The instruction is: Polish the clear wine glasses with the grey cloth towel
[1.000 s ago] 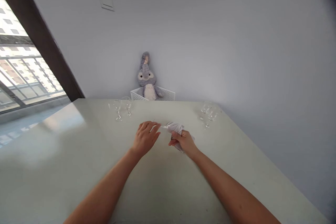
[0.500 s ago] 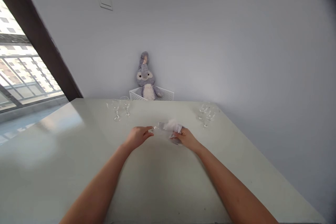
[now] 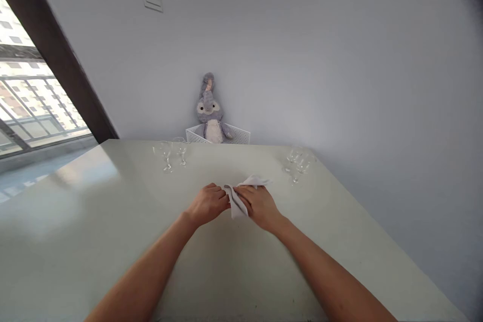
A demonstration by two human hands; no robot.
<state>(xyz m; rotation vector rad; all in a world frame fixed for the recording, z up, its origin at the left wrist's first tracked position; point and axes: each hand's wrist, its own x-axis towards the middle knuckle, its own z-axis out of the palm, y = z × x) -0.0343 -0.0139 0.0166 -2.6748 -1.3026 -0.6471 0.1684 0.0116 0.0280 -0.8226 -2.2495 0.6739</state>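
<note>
Left hand [image 3: 210,204]: just left of the cloth, back of the hand up, fingers bent inward, fingertips at the cloth's left edge. Inner side of the grip turned away; cannot tell whether anything sits in it. Right hand [image 3: 261,206]: laid over the right part of the cloth, fingers together and pointing left across it, closed on the fabric. Thumb hidden.

Cloth [image 3: 238,207]: white, creased, between the two hands and partly under the right one. One folded flap hangs toward the near side, in the gap between the hands; another part spreads out beyond the right knuckles. Anything wrapped inside is hidden.

Table [image 3: 222,271]: pale, glossy, extending all round below the cloth. A few small dark specks on the near side of the cloth.

Farther left of the cloth and beyond it, a pair of clear stemmed glasses [image 3: 167,160], upright, close together. Right of the cloth and beyond it, a second pair of glasses [image 3: 302,163], one overlapping the other in view; outlines faint.

Past the cloth, behind the table's far edge: white basket [image 3: 240,136], grey plush toy [image 3: 209,114] sitting in it, against the wall [image 3: 339,70].
</note>
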